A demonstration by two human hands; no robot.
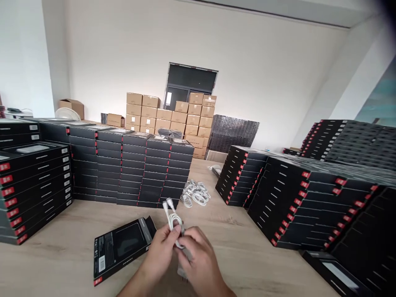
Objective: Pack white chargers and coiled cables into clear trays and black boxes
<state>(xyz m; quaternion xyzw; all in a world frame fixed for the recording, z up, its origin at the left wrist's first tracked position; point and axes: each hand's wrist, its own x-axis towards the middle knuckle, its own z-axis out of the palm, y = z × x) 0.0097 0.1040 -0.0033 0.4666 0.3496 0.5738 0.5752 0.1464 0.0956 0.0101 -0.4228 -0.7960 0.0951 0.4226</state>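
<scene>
Both my hands meet low in the middle of the view over a wooden table (62, 255). My left hand (162, 249) is closed around a coiled white cable (173, 218), whose two plug ends stick up above my fingers. My right hand (198, 258) pinches the lower part of the same cable. A flat black box (122, 247) with an open end flap lies on the table just left of my left hand.
Tall stacks of black boxes (133, 169) stand at the left and behind, more stacks (309, 198) at the right. A pile of white cables (195, 193) lies between them. Brown cartons (173, 117) and black crates (233, 132) stand by the far wall.
</scene>
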